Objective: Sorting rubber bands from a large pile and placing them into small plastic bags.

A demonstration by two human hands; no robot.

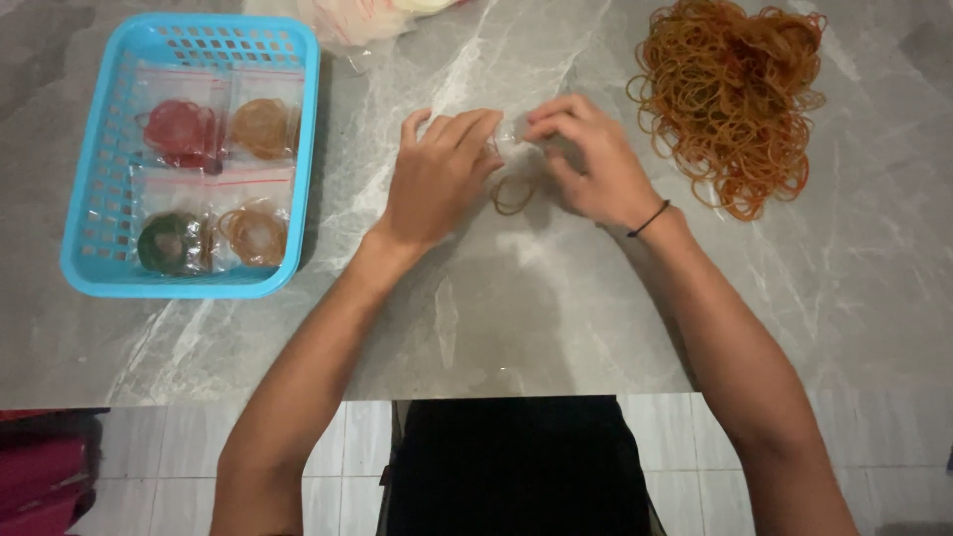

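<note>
Two hands meet in the middle of a grey counter [556,318] with white streaks. The left hand [437,179] lies knuckles up, and its fingertips pinch one side of a small clear bag [514,142]. The right hand [594,159] pinches the other side of the same bag, so both hands are grasping it together. The bag is see-through and hard to make out (only a shiny bit shows between the fingers). Some brown rubber bands [513,194] hang just below the bag, between the two hands, and look partly tucked in.

The right wrist wears a thin black band [650,218].

Far to the right sits a big messy pile of orange-brown rubber bands [735,94], well apart from the hands.

On the left stands a blue basket [94,159] with holes in its walls. Four filled bags lie inside it: a red bundle [181,129] far left, a tan bundle [264,127] far right, a green bundle [169,241] near left, and another tan bundle [255,234] near right.

At the far edge lies a heap of clear plastic bags [362,20], cut off by the picture's top.
</note>
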